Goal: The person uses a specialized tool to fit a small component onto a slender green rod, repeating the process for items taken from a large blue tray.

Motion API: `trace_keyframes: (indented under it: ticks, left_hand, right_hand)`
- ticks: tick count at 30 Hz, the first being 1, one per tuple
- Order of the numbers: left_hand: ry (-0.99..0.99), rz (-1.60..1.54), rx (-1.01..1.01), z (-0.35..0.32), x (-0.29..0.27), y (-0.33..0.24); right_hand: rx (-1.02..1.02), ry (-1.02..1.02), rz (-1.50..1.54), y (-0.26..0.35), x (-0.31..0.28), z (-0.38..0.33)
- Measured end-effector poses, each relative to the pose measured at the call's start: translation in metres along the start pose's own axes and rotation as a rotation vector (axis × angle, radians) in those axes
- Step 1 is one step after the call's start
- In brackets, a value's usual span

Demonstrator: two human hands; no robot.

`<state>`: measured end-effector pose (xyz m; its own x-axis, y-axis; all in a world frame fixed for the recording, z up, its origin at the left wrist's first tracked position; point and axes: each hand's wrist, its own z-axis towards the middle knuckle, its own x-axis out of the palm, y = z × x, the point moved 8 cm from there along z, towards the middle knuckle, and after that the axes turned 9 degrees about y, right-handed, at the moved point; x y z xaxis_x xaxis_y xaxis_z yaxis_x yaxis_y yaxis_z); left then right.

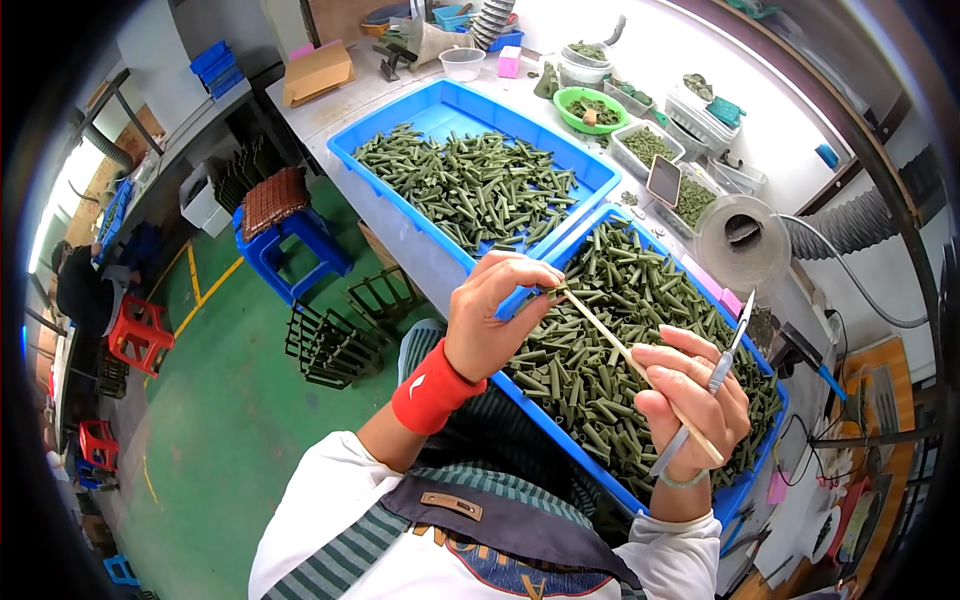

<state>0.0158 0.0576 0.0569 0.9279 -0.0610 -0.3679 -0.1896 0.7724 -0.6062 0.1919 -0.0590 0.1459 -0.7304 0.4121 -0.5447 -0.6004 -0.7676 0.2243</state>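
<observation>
My left hand [488, 312], with a red wristband, is closed in a pinch on a small green piece [551, 292], mostly hidden by the fingers. A thin wooden stick [610, 340] lies in my right hand [692, 400], its far tip touching or very near that piece. The same hand also holds a scalpel [735, 345] between its fingers, blade pointing up and away. Beneath both hands is a blue tray [580, 470] heaped with short dark green tube pieces [620, 400]. Beyond it, a second blue tray [440, 98] holds more green pieces [460, 180].
Tubs of green pieces, a green bowl [590, 110] and a clear funnel-shaped hood [742, 240] on a grey hose line the far right. A blue stool [285, 245] and dark racks [330, 345] stand on the green floor. Another person [85, 290] sits far left.
</observation>
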Motion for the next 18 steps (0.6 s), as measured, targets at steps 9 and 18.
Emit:
trace_keyframes:
  ticks: [9, 18]
  left_hand:
    - [0.011, -0.039, -0.011, -0.0008, -0.0005, 0.0012]
    - [0.025, -0.061, -0.022, -0.0024, 0.0015, 0.0028]
  right_hand:
    - [-0.001, -0.022, 0.004, -0.0017, 0.0023, 0.0024]
    - [0.052, -0.043, 0.029, -0.0081, -0.0037, 0.0003]
